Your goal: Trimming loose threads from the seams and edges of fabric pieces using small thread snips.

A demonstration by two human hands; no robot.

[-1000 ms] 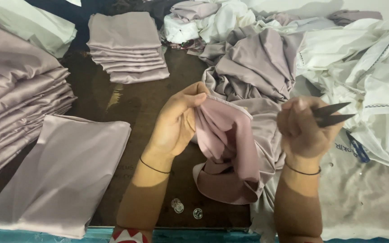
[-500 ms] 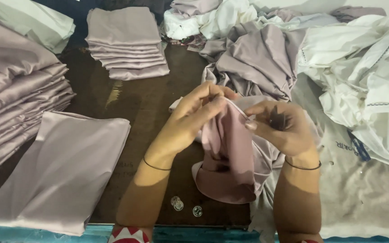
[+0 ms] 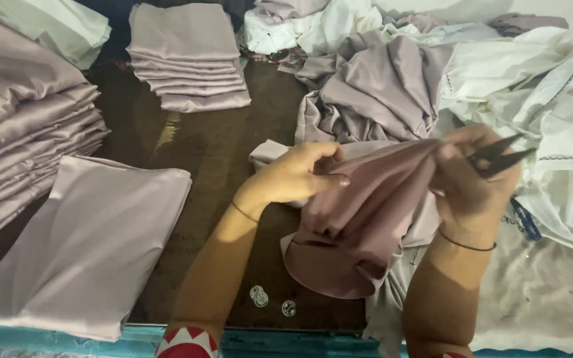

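Both hands work one mauve cloth piece [image 3: 359,219] at centre frame: left hand [image 3: 300,178] pinches its edge, right hand [image 3: 472,182] clenches fabric plus small black snips [image 3: 499,156]. Step looks like thread-trimming along the seam; next move prob. needs edge pulled taut, snips angled w/ care.

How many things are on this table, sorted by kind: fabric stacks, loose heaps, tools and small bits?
Folded mauve fabric stacks: 3 (left stack, back stack, front folded piece)
Loose fabric heaps: 2 (mauve heap, white heap)
Mauve piece held in both hands: 1
Thread snips in the right hand: 1
Small clear round bits: 3
Total: 10
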